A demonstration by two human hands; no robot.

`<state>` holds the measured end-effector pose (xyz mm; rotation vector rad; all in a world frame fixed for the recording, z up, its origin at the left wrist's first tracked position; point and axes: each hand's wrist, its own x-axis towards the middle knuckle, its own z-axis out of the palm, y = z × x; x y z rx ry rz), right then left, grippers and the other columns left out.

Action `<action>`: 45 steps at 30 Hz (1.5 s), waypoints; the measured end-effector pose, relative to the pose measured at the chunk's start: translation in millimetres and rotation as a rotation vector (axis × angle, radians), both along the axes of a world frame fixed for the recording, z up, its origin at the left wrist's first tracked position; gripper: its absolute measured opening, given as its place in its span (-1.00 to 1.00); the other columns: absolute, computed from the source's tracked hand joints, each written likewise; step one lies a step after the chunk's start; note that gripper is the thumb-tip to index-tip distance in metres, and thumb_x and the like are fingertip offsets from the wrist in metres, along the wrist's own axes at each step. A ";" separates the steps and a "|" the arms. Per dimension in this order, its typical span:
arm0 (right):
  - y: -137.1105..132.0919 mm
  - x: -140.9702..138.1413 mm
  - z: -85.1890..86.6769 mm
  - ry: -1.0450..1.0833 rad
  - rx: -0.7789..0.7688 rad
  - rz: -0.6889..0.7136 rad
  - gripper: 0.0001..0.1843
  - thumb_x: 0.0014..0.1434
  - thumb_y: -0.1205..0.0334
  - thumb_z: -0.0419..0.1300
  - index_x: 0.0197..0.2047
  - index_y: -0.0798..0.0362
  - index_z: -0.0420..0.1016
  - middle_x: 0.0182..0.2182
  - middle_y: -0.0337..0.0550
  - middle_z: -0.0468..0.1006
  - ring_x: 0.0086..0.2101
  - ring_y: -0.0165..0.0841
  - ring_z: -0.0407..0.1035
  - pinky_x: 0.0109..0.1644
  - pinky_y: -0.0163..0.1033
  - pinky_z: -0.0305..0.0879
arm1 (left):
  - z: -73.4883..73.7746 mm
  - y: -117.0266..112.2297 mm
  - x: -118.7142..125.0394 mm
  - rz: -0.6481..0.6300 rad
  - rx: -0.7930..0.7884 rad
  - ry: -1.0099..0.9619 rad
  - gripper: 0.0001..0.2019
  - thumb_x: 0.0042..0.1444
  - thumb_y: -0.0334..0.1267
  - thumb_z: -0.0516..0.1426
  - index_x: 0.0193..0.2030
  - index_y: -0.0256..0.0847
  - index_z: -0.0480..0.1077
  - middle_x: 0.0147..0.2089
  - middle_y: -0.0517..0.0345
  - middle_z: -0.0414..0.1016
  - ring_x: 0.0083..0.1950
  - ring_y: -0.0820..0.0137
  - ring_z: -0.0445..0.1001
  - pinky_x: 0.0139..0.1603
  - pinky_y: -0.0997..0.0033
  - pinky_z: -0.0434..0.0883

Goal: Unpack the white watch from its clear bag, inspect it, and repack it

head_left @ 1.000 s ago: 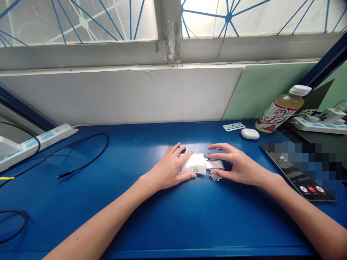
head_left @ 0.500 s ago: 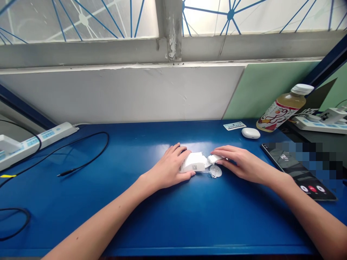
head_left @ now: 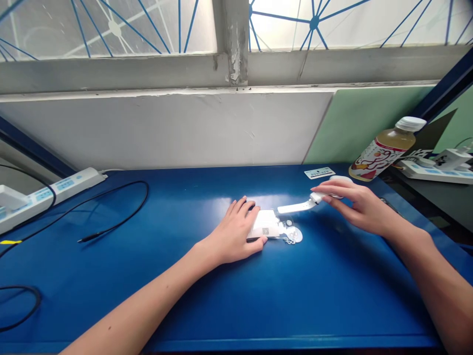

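My left hand (head_left: 238,229) lies over a small white packet (head_left: 268,223) with a clear cover and a square printed code, its fingers along the far side and its thumb at the near edge. Between the fingertips and thumb of my right hand (head_left: 354,201) is the end of a white strip (head_left: 295,208), held above the table. The strip's other end reaches the right side of the packet. A round white tag (head_left: 294,234) with a small chain lies beside the packet. My right hand partly covers a white earphone case (head_left: 340,178).
A juice bottle (head_left: 384,150) and a printed card (head_left: 320,173) stand and lie at the back right. My right arm mostly hides a phone (head_left: 391,206). To the left are a power strip (head_left: 79,182) and a black cable (head_left: 111,228) on the blue table (head_left: 258,305).
My right hand has moved right and up, drawing the white strip out from beside the packet into a longer length. My left hand stays almost in place on the packet.
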<state>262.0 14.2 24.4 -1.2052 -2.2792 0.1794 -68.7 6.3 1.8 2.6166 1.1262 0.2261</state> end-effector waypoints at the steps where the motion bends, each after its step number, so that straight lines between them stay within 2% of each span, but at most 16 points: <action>1: 0.4 0.7 0.3 0.012 0.028 -0.027 -0.69 0.34 0.16 0.08 0.08 -0.09 0.53 -0.02 -0.02 0.57 -0.01 -0.08 0.46 0.04 0.09 0.41 | -0.9 -0.4 0.0 0.002 -0.010 0.018 -0.29 0.26 0.07 0.04 0.40 -0.40 0.07 0.46 -0.36 0.02 0.51 -0.14 -0.16 0.42 -0.18 -0.04; 4: 0.4 -2.7 0.4 0.055 0.097 -0.109 -0.68 0.35 0.18 0.06 0.10 -0.09 0.51 0.00 -0.01 0.57 0.00 -0.08 0.46 0.09 0.11 0.39 | -2.6 -1.3 0.4 0.012 -0.025 0.051 -0.24 0.28 0.11 -0.01 0.45 -0.38 -0.04 0.50 -0.35 -0.13 0.52 -0.13 -0.27 0.43 -0.18 -0.09; 7: -1.4 -11.6 -1.0 0.085 0.133 -0.123 -0.67 0.36 0.20 0.06 0.12 -0.07 0.50 0.01 0.00 0.56 0.01 -0.07 0.46 0.11 0.11 0.38 | -1.9 -1.3 0.8 0.016 -0.034 0.056 -0.23 0.28 0.11 0.00 0.46 -0.38 -0.06 0.51 -0.34 -0.14 0.52 -0.11 -0.27 0.43 -0.18 -0.10; 12: -10.5 -30.3 -2.2 0.047 0.139 -0.038 -0.67 0.33 0.22 0.12 0.13 -0.02 0.48 -0.01 0.02 0.57 -0.03 -0.11 0.47 0.03 0.03 0.43 | 4.4 0.5 0.4 0.038 -0.116 -0.030 -0.07 0.22 0.22 0.03 0.47 -0.45 -0.18 0.50 -0.44 -0.18 0.52 -0.11 -0.22 0.43 -0.21 -0.08; 15: -17.2 -43.8 2.2 0.052 0.134 0.026 -0.69 0.33 0.22 0.13 0.11 -0.03 0.48 -0.05 -0.01 0.61 -0.07 -0.14 0.48 -0.04 -0.02 0.44 | 9.3 -0.1 1.8 0.100 -0.097 -0.188 -0.07 0.18 0.19 0.08 0.47 -0.40 -0.17 0.49 -0.39 -0.10 0.50 -0.08 -0.07 0.40 -0.19 0.03; 17: -19.7 -54.5 7.5 0.083 0.110 0.070 -0.73 0.33 0.19 0.13 0.06 -0.04 0.50 -0.10 -0.04 0.64 -0.12 -0.16 0.50 -0.08 -0.05 0.45 | 11.5 -2.1 4.1 0.111 -0.009 -0.310 -0.14 0.16 0.10 0.15 0.44 -0.35 -0.04 0.45 -0.32 0.07 0.46 -0.03 0.07 0.39 -0.15 0.10; 20: -18.2 -72.8 18.2 0.114 0.085 0.113 -0.79 0.29 0.09 0.17 -0.10 -0.03 0.56 -0.24 -0.07 0.67 -0.27 -0.20 0.53 -0.19 -0.11 0.43 | 11.2 -6.5 8.2 0.049 0.164 -0.435 -0.41 0.16 -0.06 0.19 0.29 -0.23 0.23 0.30 -0.14 0.36 0.36 0.05 0.25 0.41 -0.11 0.09; 24: -7.1 -100.7 33.0 0.278 0.046 0.133 -0.73 0.09 -0.03 0.36 -0.32 -0.01 0.51 -0.42 -0.20 0.61 -0.44 -0.33 0.46 -0.34 -0.23 0.37 | 9.7 -11.5 11.8 -0.034 0.265 -0.549 -0.81 0.30 -0.25 0.09 0.00 -0.17 0.43 0.01 0.02 0.58 0.21 0.13 0.43 0.35 -0.07 0.17; 27: 3.2 -123.5 39.3 0.599 -0.077 0.093 -0.64 -0.02 -0.05 0.43 -0.45 0.00 0.41 -0.57 -0.32 0.46 -0.56 -0.42 0.30 -0.51 -0.28 0.23 | 14.5 -15.6 15.1 -0.003 0.050 -0.693 -0.77 0.37 -0.25 0.00 -0.20 -0.19 0.47 -0.24 0.07 0.58 -0.13 0.25 0.55 0.07 0.10 0.43; 29: 8.8 -137.9 39.0 0.804 -0.246 0.150 -0.60 -0.06 -0.07 0.45 -0.46 0.00 0.38 -0.59 -0.35 0.41 -0.59 -0.45 0.26 -0.53 -0.30 0.20 | 19.0 -18.6 18.7 0.105 -0.269 -0.819 -0.70 0.39 -0.15 -0.01 -0.26 -0.21 0.47 -0.28 0.06 0.56 -0.21 0.27 0.56 -0.06 0.20 0.48; 31: 13.0 -149.4 34.3 0.964 -0.438 0.171 -0.59 -0.05 -0.05 0.45 -0.47 0.00 0.35 -0.61 -0.39 0.35 -0.61 -0.49 0.22 -0.54 -0.32 0.19 | 21.7 -21.0 22.7 0.151 -0.694 -1.030 -0.67 0.38 -0.06 0.01 -0.20 -0.25 0.47 -0.30 0.06 0.56 -0.26 0.29 0.59 -0.14 0.25 0.52; 33: 16.1 -156.7 26.3 1.086 -0.575 0.160 -0.62 -0.01 -0.06 0.43 -0.44 0.01 0.39 -0.59 -0.37 0.36 -0.57 -0.48 0.25 -0.48 -0.32 0.24 | 21.5 -22.3 26.3 0.167 -1.002 -1.156 -0.66 0.35 -0.02 0.06 -0.14 -0.28 0.47 -0.30 0.05 0.57 -0.32 0.32 0.60 -0.21 0.30 0.53; 35: 18.2 -159.6 17.0 1.190 -0.760 0.216 -0.65 0.11 -0.11 0.33 -0.38 0.01 0.47 -0.42 -0.24 0.53 -0.39 -0.40 0.42 -0.27 -0.27 0.39 | 19.4 -22.8 28.9 0.171 -1.196 -1.221 -0.67 0.34 -0.05 0.10 -0.12 -0.32 0.47 -0.29 0.03 0.57 -0.35 0.34 0.61 -0.23 0.33 0.53; 37: 19.4 -159.6 9.4 1.248 -0.968 0.339 -0.66 0.23 -0.12 0.21 -0.27 -0.01 0.54 -0.21 -0.13 0.62 -0.16 -0.31 0.49 -0.01 -0.18 0.40 | 17.2 -22.8 30.6 0.168 -1.301 -1.239 -0.69 0.34 -0.10 0.10 -0.17 -0.36 0.49 -0.27 -0.02 0.58 -0.35 0.34 0.61 -0.23 0.34 0.54; 39: 20.0 -158.3 5.0 1.276 -1.141 0.446 -0.63 0.30 -0.12 0.11 -0.10 -0.04 0.56 -0.11 -0.11 0.64 -0.08 -0.29 0.50 0.11 -0.11 0.35 | 15.7 -22.7 31.7 0.159 -1.356 -1.231 -0.68 0.35 -0.14 0.09 -0.22 -0.39 0.51 -0.26 -0.06 0.59 -0.35 0.33 0.61 -0.24 0.34 0.54; 45: 20.4 -155.2 7.7 1.386 -1.368 0.584 -0.42 0.40 -0.13 -0.15 0.11 0.06 0.49 -0.10 -0.07 0.66 -0.12 -0.28 0.54 0.07 -0.17 0.37 | 13.7 -21.6 32.3 0.151 -1.410 -1.230 -0.69 0.34 -0.14 0.10 -0.15 -0.38 0.53 -0.21 -0.13 0.63 -0.22 0.24 0.64 -0.07 0.22 0.52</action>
